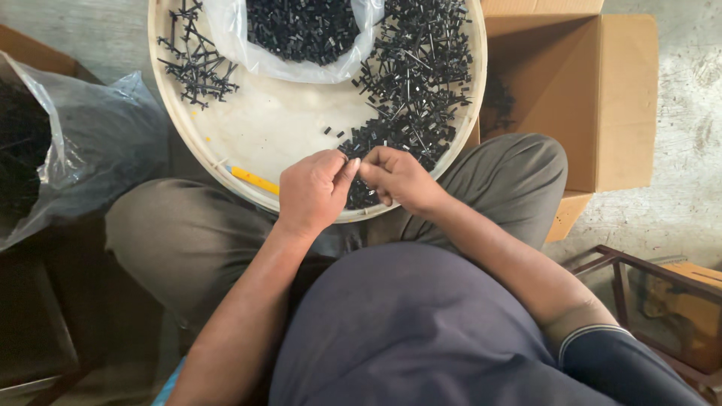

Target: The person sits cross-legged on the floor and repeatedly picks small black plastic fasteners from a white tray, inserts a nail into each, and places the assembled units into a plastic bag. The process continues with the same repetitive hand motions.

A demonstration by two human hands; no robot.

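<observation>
A round white tray [271, 128] rests on my knees. It carries black plastic sprue frames [197, 60] at its left, a large heap of black sprues and small parts [414, 83] at its right, and a clear bag of small black pieces [301, 30] at the top. My left hand [312, 192] and my right hand [398, 177] meet over the tray's near edge, fingertips pinched together on a small black part that is mostly hidden between them. A yellow stick [254, 180] lies on the tray just left of my left hand.
An open cardboard box [602, 98] stands to the right of the tray. A large clear plastic bag of black parts [68, 150] sits at the left. A metal-framed stand [647, 278] is at the lower right, on a concrete floor.
</observation>
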